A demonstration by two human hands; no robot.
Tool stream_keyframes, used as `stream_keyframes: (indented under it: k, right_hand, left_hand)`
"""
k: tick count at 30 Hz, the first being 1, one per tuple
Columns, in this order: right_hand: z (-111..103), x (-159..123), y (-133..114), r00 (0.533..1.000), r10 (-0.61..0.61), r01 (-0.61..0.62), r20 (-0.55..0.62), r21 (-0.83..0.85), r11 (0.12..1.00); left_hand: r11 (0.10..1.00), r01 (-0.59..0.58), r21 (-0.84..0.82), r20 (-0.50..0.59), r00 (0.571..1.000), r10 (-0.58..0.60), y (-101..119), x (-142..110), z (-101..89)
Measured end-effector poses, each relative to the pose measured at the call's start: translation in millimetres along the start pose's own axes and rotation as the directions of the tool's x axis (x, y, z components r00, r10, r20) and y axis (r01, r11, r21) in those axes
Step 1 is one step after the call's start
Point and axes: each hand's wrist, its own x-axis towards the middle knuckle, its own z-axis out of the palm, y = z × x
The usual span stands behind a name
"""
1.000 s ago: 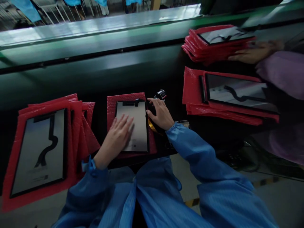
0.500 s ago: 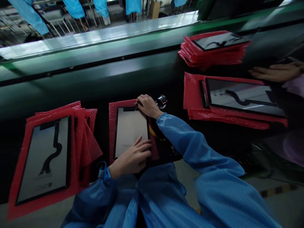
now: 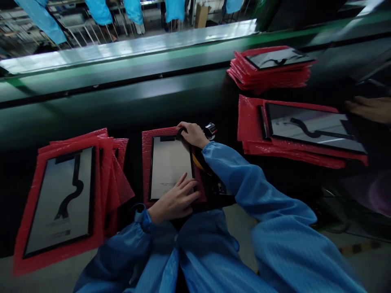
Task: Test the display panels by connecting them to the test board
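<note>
A flat display panel (image 3: 168, 162) with a grey back and black rim lies on a red bubble-wrap sleeve (image 3: 147, 162) in front of me. My left hand (image 3: 177, 198) rests on the panel's lower right corner, fingers spread and holding nothing. At the top right edge, my right hand (image 3: 193, 134) has its fingers closed on a black ribbon cable (image 3: 179, 132), which curves up from the panel's top. Just beyond that hand lies a small shiny roll-like item (image 3: 210, 129). A yellow strip (image 3: 197, 162) shows beneath my right wrist.
On the left is a pile of red sleeves topped by another panel (image 3: 62, 199). To the right lie more sleeves with a panel (image 3: 314, 126), and behind them a taller stack (image 3: 269, 75). A co-worker's hand (image 3: 371, 109) is at the right edge. A green conveyor (image 3: 122, 93) runs behind.
My left hand slid from the panel's middle to its lower right corner. My right hand moved left onto the ribbon cable, which now curls upward. The co-worker's hand drew away from the far stack.
</note>
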Motion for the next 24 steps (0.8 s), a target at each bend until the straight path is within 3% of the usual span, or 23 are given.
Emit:
stream_keyframes:
  k: [8, 15, 19, 22, 24]
  right_hand:
    - [3, -11, 3, 0.989, 0.037, -0.047, -0.144, -0.066, 0.997]
    - [-9, -16, 3, 0.953, 0.212, -0.188, -0.215, 0.127, 0.974]
    - [-27, -30, 2, 0.975, 0.201, -0.163, -0.097, 0.307, 0.938]
    - [-38, -51, 6, 0.992, 0.109, -0.126, 0.065, 0.422, 0.898]
    - [-45, -69, 10, 0.987, 0.051, -0.124, 0.155, 0.509, 0.852]
  left_hand:
    - [0.999, 0.006, 0.031, -0.042, 0.999, -0.005, 4, -5, 5.1]
    - [0.998, 0.052, 0.036, -0.063, 0.997, -0.05, 9, -9, 12.2]
    - [0.991, 0.125, -0.038, -0.079, 0.989, -0.127, 11, -9, 11.0]
    - [0.954, 0.202, -0.222, -0.127, 0.964, -0.234, 15, -7, -6.4]
    - [0.904, 0.238, -0.354, -0.226, 0.917, -0.33, 17, -4, -24.3]
